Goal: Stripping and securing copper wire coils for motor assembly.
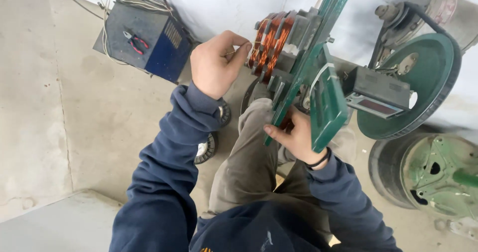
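- Two bare hands work at a green winding machine (326, 100) that stands on a concrete floor (59, 122).
- The left hand (216, 63) is raised beside the copper wire coils (269, 43) on the grey former of the machine. Its thumb and forefinger are pinched together on a thin wire end, just at the edge of the coils.
- The right hand (298, 137) is lower, under the green frame. Its fingers are curled around the edge of a green plate and touch it; what is behind the plate I cannot tell.
- Both arms have dark blue sleeves, and a black band sits on the right wrist.
- A small grey counter box (378, 95) with a dark display is fixed to the machine, right of the green plate.
- Behind it is a big green pulley wheel (423, 83) with a black belt going up to a motor (438, 8).
- A blue metal box (144, 38) stands on the floor at the upper left, well apart from the hands. Red-handled pliers (134, 40) lie on top of it, and wires come out behind.
- A second green wheel (440, 175) lies on the floor at the lower right.
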